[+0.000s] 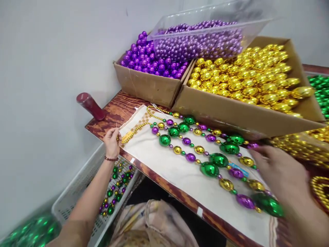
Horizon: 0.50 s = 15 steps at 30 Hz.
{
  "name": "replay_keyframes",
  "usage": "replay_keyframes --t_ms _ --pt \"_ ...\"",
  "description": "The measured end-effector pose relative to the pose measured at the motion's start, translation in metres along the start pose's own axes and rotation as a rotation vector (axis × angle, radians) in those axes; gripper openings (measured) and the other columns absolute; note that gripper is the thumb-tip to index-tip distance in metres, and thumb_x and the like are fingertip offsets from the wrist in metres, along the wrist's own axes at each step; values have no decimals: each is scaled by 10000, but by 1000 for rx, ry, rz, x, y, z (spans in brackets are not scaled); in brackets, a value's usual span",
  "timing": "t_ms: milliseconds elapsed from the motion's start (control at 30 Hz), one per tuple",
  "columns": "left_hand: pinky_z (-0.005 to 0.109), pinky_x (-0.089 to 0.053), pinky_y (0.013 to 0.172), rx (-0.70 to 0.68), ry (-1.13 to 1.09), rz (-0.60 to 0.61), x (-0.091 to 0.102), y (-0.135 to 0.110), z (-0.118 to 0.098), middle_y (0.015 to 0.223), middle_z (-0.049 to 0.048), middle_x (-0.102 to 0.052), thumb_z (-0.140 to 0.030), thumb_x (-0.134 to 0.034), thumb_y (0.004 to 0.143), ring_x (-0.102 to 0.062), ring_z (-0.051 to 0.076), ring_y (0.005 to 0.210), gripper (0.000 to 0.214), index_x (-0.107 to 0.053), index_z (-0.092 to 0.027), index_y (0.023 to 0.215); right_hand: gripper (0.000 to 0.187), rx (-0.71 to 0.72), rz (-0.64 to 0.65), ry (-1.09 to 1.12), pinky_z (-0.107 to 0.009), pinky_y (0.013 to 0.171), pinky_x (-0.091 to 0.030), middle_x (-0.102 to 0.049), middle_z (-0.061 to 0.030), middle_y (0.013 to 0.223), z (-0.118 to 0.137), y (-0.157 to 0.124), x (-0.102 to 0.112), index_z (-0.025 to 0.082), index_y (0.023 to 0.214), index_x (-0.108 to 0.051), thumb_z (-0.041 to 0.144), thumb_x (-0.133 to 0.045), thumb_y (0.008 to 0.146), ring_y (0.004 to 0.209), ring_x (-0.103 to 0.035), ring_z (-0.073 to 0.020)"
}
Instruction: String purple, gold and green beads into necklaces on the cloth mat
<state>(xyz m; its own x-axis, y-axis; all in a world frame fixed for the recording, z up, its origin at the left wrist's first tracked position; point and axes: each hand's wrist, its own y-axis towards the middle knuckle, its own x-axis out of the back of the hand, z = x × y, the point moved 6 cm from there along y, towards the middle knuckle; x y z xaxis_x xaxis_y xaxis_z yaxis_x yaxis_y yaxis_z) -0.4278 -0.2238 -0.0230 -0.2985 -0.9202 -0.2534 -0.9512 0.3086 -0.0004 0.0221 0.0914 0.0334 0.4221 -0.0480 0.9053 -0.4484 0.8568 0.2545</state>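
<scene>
Strands of a beaded necklace [190, 157] in green, purple and gold lie in rows across a white towel [164, 164]. My left hand [112, 139] is closed in a pinch at the towel's left end, on the small gold beads at one end of the necklace. A thin thread shows just above its fingertips. At the right end of the rows, my right hand [281, 171] reaches over the large beads, close to a purple one. Motion smears its fingers, and their grip is hidden.
Cardboard boxes of purple beads [144, 60] and gold beads [246, 79] stand behind the towel, with a clear plastic bin [200, 32] resting on them. A dark red cylinder [91, 106] stands at the left corner. Below is a white basket [69, 202] holding finished-looking bead strands.
</scene>
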Motion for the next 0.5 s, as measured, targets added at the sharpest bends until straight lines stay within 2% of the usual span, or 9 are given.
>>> replay_keyframes --t_ms 67,133,200,233,333,400,500 --pt "155 -305 379 -54 -26 43 -19 15 -16 570 -54 -545 -353 -770 682 -463 45 436 258 -629 -156 770 245 166 149 124 -440 708 -445 -702 -162 944 90 21 -27 296 869 -671 437 -473 900 862 -646 -317" --pt "157 -310 378 -94 -26 90 -40 31 -31 573 -50 -552 -349 -767 707 -466 44 433 244 -636 -156 777 238 374 368 205 -373 740 -459 -701 -118 953 176 30 -61 243 875 -652 347 -444 925 875 -648 -266" --pt "157 -306 372 -128 -8 135 -61 47 -44 569 -49 -550 -354 -760 737 -462 42 423 237 -639 -157 786 240 534 517 184 -323 759 -445 -692 -96 999 242 33 -93 211 914 -652 283 -425 947 922 -639 -235" --pt "157 -299 367 -139 4 154 -70 54 -49 567 -49 -549 -357 -760 747 -461 41 418 238 -638 -157 788 239 583 555 141 -303 755 -434 -686 -87 1020 265 35 -107 205 937 -654 258 -422 954 952 -633 -227" --pt "153 -269 351 -162 17 187 -90 69 -60 571 -48 -554 -358 -767 758 -467 39 415 245 -634 -155 791 258 639 599 10 -281 702 -410 -662 -85 1091 304 49 -144 211 1005 -661 221 -406 966 967 -626 -226" --pt "150 -263 350 -173 10 201 -96 74 -64 580 -48 -557 -361 -767 762 -476 38 420 248 -636 -154 799 270 657 609 -21 -291 701 -413 -647 -99 1119 315 61 -162 214 1030 -665 207 -404 963 955 -629 -241" --pt "150 -266 351 -174 1 188 -95 76 -66 588 -49 -555 -364 -765 762 -482 38 427 254 -635 -152 812 287 699 635 -35 -322 744 -437 -630 -127 1156 325 73 -182 206 1057 -667 152 -410 940 958 -636 -266"
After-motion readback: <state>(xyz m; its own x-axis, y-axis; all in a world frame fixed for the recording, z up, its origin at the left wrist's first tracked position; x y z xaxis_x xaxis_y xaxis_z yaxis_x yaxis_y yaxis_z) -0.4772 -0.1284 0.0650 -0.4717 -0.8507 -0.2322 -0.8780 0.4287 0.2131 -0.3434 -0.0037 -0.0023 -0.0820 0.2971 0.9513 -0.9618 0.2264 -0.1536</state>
